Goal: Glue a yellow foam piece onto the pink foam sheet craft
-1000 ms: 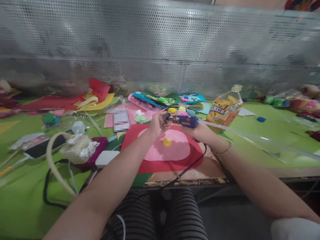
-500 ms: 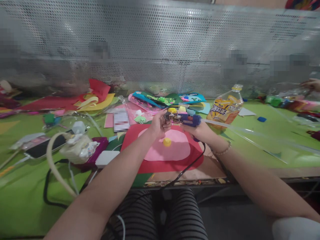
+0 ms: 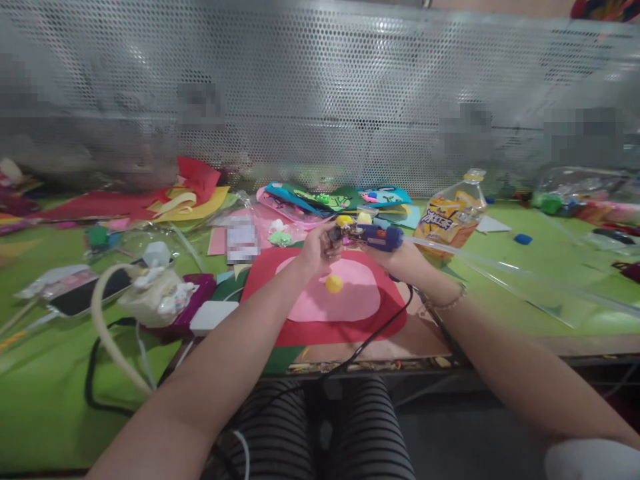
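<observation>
My right hand [image 3: 403, 259] is wrapped round a blue glue gun [image 3: 380, 236] whose black cord [image 3: 370, 340] drops off the table edge. The gun's nozzle points left at my left hand [image 3: 317, 248], which pinches a small dark piece [image 3: 335, 233] right at the tip. Both hands hover above a pink oval of felt [image 3: 345, 300] lying on a red sheet [image 3: 320, 330]. A small yellow pom-pom [image 3: 333, 284] sits on the pink oval just below my hands.
A plastic bottle with a yellow label [image 3: 453, 217] lies to the right. Coloured felt cut-outs [image 3: 335, 200] pile up behind my hands. A phone [image 3: 83, 293], a cream headband [image 3: 107, 320], a white charger [image 3: 213, 317] and cables lie left. A perforated metal screen [image 3: 320, 93] closes the back.
My hands and the glue gun have risen very slightly and stayed joined at the nozzle. Another person's hand at the far right has left the view.
</observation>
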{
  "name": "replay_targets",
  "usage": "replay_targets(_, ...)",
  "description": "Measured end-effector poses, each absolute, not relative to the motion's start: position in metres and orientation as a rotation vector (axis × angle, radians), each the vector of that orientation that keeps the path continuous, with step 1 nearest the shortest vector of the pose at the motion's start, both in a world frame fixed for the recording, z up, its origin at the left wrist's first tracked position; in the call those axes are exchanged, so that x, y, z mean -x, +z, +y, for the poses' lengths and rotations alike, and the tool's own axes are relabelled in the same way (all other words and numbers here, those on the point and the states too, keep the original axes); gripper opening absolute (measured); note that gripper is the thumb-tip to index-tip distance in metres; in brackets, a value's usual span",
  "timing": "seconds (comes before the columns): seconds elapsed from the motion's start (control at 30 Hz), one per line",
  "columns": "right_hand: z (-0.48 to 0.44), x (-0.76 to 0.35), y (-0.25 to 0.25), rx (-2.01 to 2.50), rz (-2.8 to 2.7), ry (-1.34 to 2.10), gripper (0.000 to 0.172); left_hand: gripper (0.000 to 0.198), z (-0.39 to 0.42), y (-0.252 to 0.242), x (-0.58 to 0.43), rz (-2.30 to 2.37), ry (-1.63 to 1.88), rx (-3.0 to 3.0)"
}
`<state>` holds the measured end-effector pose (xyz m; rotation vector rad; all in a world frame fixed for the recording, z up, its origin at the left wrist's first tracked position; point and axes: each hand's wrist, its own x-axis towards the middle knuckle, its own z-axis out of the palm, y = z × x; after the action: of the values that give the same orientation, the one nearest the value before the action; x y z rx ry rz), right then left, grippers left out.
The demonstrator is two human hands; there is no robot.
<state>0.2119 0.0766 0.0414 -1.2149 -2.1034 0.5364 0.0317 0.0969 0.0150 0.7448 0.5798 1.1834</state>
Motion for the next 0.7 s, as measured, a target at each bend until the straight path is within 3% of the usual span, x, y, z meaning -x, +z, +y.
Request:
replay_targets(0.2,0.0773,-0.2135,0.0432,1.212,-2.169,0.510,0.026,0.021,0.0983,0.0155,-0.0307,0.562,1.212,-0.749)
replay_targets(0.47,0.0734,-0.2123,0.0459,1.151,-2.067,0.822,0.024,0.013,0.0941,0.0175,-0.0321,0.610,1.264,-0.733)
replay_targets(0.7,0.0742,-0.2139,0.0471,1.128,-2.107,0.656,0.026,0.016,0.0959,0.0154,-0.0316,0.631,1.242,-0.738)
